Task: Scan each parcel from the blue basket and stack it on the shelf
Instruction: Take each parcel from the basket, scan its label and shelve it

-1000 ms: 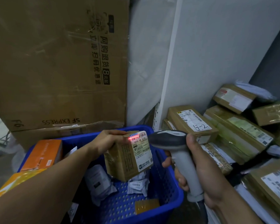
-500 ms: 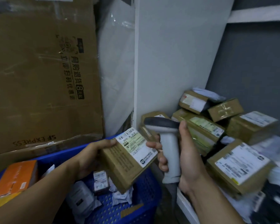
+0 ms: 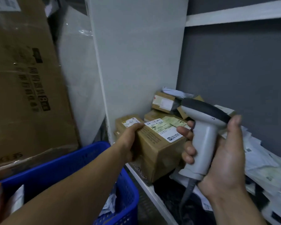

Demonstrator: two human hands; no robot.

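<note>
Shelving 1 cardboard parcel gripped in left hand; clasping barcode scanner in right hand; more left in blue basket.

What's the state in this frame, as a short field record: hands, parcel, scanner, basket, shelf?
left hand: grips the parcel by its left side
parcel: brown box, label up, over the shelf's front edge; unclear whether it rests there
right hand: holds the scanner by its handle
scanner: grey, upright, right of the parcel
basket: blue, lower left, packets inside
shelf: boxes and poly bags piled on it
</note>
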